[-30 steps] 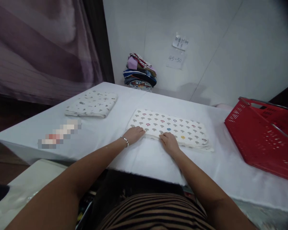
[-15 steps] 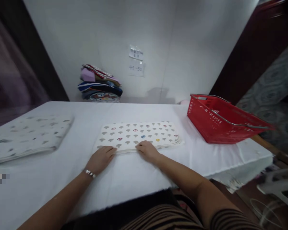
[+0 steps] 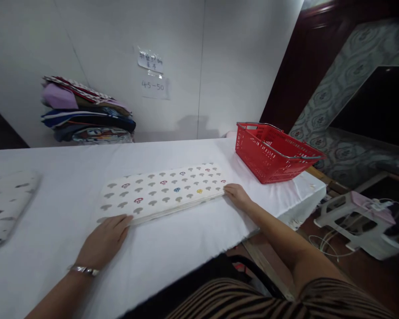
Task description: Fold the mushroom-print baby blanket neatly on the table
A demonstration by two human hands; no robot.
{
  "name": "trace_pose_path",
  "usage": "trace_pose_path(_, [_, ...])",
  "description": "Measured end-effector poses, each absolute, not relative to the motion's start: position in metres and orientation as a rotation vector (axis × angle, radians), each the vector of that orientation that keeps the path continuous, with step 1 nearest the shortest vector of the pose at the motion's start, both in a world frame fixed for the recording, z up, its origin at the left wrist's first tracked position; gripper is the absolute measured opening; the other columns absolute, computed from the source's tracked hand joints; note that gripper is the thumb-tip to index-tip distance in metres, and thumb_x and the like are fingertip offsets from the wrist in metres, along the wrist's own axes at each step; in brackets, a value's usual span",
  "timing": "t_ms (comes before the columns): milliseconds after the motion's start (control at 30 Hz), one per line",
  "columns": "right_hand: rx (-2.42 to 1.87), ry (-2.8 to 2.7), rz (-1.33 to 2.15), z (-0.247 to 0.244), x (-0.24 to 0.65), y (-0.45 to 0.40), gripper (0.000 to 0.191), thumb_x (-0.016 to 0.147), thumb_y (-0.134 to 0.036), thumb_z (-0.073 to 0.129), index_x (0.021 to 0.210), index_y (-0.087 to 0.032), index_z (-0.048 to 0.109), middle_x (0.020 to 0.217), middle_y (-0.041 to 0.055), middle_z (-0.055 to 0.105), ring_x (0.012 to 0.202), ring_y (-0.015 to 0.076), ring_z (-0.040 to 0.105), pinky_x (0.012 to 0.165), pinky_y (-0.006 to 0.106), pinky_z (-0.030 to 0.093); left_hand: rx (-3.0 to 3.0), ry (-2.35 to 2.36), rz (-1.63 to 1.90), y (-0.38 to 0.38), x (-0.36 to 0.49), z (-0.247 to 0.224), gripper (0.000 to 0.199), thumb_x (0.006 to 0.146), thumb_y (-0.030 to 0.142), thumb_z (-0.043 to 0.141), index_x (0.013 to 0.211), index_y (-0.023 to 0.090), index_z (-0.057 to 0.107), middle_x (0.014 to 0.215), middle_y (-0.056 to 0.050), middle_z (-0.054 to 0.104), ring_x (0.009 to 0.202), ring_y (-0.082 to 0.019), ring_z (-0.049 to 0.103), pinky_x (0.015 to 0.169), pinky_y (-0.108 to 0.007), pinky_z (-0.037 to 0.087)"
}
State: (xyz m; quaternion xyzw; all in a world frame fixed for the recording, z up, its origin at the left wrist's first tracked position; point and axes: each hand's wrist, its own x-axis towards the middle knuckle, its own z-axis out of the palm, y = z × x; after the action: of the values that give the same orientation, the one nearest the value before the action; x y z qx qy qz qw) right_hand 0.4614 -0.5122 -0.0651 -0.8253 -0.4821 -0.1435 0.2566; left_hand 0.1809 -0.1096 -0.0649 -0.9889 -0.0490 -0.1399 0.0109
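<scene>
A white folded cloth (image 3: 164,188) printed with grey, red, blue and yellow mushrooms lies as a long strip in front of me, its layers showing along the near edge. At its near left corner, my left hand (image 3: 104,239) has its fingers closed over the edge; the thumb is hidden. My right hand (image 3: 237,196) pinches the near right corner, with the fingers bent together. Another white patterned cloth (image 3: 8,206) lies folded at the far left, cut off by the frame and touched by neither hand.
A red plastic basket (image 3: 275,155) with metal handles stands at the table's right end. Folded clothes (image 3: 88,113) are stacked against the wall at the back left. A white cloth covers the table (image 3: 182,241). Beyond its right end is a white plastic stool (image 3: 362,221) with cables.
My right hand has slid right along the near edge from the cloth's middle to its right corner. My left hand stays at the left corner. The view has turned right.
</scene>
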Motion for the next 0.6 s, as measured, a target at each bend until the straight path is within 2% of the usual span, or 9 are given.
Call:
trace_pose_path(133, [-2.269,-0.833,-0.226,-0.062,0.477,-0.527,0.024,0.087,-0.031,0.050,0.092,-0.021,0.070,0.109,0.0068,0.066,0.104,0.0190,0.058,0.094,0.033,0.043,-3.072,-0.153,-0.422,-0.109,0.180,-0.064,0.049,0.084,0.030,0.028,0.112,0.011,0.064,0.110,-0.013,0.065,0.103,-0.026,0.057,0.089,-0.041,0.046])
trace_pose_path(200, [-2.290,-0.485,-0.098,-0.056,0.482,-0.524,0.025,0.085,-0.032,0.050,0.092,-0.019,0.069,0.106,0.0056,0.067,0.101,0.0184,0.059,0.089,0.029,0.046,-3.075,-0.137,-0.424,-0.107,0.180,-0.064,0.049,0.084,0.030,0.029,0.113,0.011,0.063,0.111,-0.013,0.065,0.104,-0.025,0.057,0.091,-0.040,0.046])
trace_pose_path(300, [-2.327,-0.228,0.080,-0.046,0.492,-0.516,0.032,0.088,-0.037,0.044,0.092,-0.016,0.067,0.086,0.0056,0.069,0.079,0.0167,0.063,0.068,0.025,0.050,-3.082,-0.093,-0.427,-0.105,0.179,-0.063,0.047,0.082,0.027,0.031,0.113,0.013,0.063,0.113,-0.012,0.064,0.105,-0.025,0.056,0.092,-0.041,0.045])
trace_pose_path(367, [-2.361,-0.169,0.190,-0.039,0.498,-0.510,0.034,0.088,-0.041,0.045,0.087,-0.014,0.066,0.073,0.0054,0.067,0.064,0.0144,0.061,0.055,0.022,0.048,-3.078,-0.091,-0.436,-0.106,0.179,-0.060,0.045,0.080,0.023,0.032,0.112,0.016,0.063,0.113,-0.010,0.064,0.105,-0.025,0.056,0.092,-0.042,0.045])
trace_pose_path(500, [-2.454,-0.040,0.383,-0.029,0.510,-0.496,0.040,0.080,-0.050,0.057,0.075,-0.011,0.064,0.054,0.0048,0.058,0.048,0.0134,0.055,0.045,0.022,0.043,-3.066,-0.122,-0.458,-0.111,0.180,-0.056,0.044,0.075,0.016,0.035,0.111,0.018,0.062,0.113,-0.010,0.063,0.104,-0.025,0.056,0.091,-0.042,0.045])
trace_pose_path(600, [-2.509,0.030,0.484,-0.023,0.514,-0.486,0.050,0.069,-0.058,0.067,0.077,-0.008,0.063,0.048,0.0033,0.053,0.044,0.0156,0.053,0.042,0.025,0.042,-3.078,-0.149,-0.447,-0.114,0.182,-0.054,0.047,0.072,0.013,0.037,0.111,0.017,0.062,0.112,-0.011,0.063,0.104,-0.027,0.056,0.089,-0.044,0.045])
